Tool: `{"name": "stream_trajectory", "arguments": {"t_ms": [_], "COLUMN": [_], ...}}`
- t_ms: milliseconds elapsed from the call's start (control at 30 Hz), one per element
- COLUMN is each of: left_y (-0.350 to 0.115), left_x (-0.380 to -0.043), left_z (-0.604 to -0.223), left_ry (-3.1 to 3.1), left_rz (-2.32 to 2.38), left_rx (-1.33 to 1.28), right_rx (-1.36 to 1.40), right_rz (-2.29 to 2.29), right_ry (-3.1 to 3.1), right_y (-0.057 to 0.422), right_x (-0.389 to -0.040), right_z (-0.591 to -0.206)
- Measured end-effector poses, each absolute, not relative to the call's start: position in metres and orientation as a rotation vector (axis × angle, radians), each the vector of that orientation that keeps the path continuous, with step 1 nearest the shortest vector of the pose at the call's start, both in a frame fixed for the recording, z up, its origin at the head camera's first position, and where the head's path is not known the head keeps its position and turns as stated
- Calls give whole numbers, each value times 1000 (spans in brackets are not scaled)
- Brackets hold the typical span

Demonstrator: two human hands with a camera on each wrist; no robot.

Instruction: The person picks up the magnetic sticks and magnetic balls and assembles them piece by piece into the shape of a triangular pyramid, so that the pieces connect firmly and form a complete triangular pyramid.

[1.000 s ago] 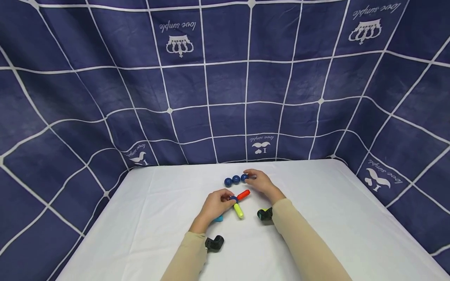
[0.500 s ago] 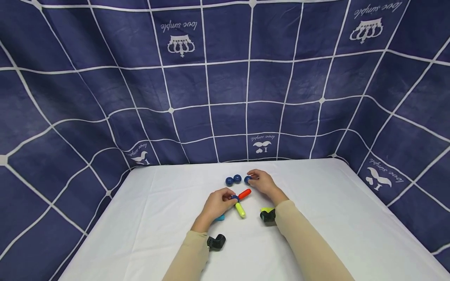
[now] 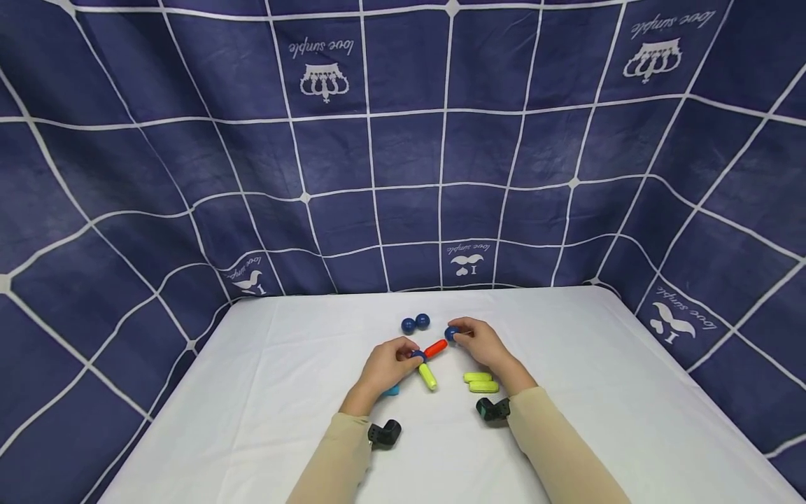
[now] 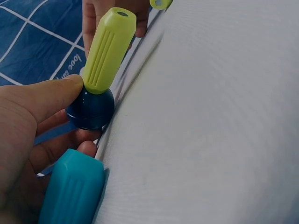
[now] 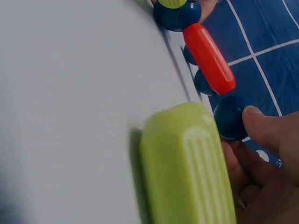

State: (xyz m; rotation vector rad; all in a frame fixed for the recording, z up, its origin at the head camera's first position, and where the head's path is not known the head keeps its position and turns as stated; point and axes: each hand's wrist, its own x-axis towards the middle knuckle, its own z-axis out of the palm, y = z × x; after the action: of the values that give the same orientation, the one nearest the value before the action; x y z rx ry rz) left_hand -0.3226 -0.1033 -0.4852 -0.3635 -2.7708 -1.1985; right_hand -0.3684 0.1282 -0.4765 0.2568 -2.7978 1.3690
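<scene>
My left hand (image 3: 385, 367) pinches a dark blue ball (image 4: 91, 109) between thumb and fingers. From that ball stick out a yellow-green rod (image 3: 427, 377) and a red rod (image 3: 436, 348). Close by the red rod's free end, my right hand (image 3: 483, 343) pinches a second blue ball (image 5: 231, 118); in the right wrist view a small gap shows between them. A turquoise rod (image 4: 74, 189) lies beneath the left hand, partly hidden in the head view.
Two more blue balls (image 3: 415, 323) sit behind the hands. Two yellow-green rods (image 3: 481, 382) lie side by side near the right wrist. Black wrist cameras (image 3: 385, 434) hang at both sleeves. A blue gridded curtain (image 3: 403, 154) surrounds the white table (image 3: 441, 448).
My right hand has drawn one blue ball out of the row of balls and brought it nearer, toward the red rod's end. The left hand stays put, holding its ball.
</scene>
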Motion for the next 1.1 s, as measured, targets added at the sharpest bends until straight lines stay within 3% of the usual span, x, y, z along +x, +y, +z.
{"name": "stream_trajectory", "arguments": {"t_ms": [1100], "left_y": [-103], "left_x": [-322], "left_z": [-488], "left_ry": [-2743], "left_rz": [-1209], "left_rx": [-366], "right_rx": [309], "right_rz": [1337], "right_ry": [-2860], "right_y": [134], "right_x": [-361], "right_z": [-480]}}
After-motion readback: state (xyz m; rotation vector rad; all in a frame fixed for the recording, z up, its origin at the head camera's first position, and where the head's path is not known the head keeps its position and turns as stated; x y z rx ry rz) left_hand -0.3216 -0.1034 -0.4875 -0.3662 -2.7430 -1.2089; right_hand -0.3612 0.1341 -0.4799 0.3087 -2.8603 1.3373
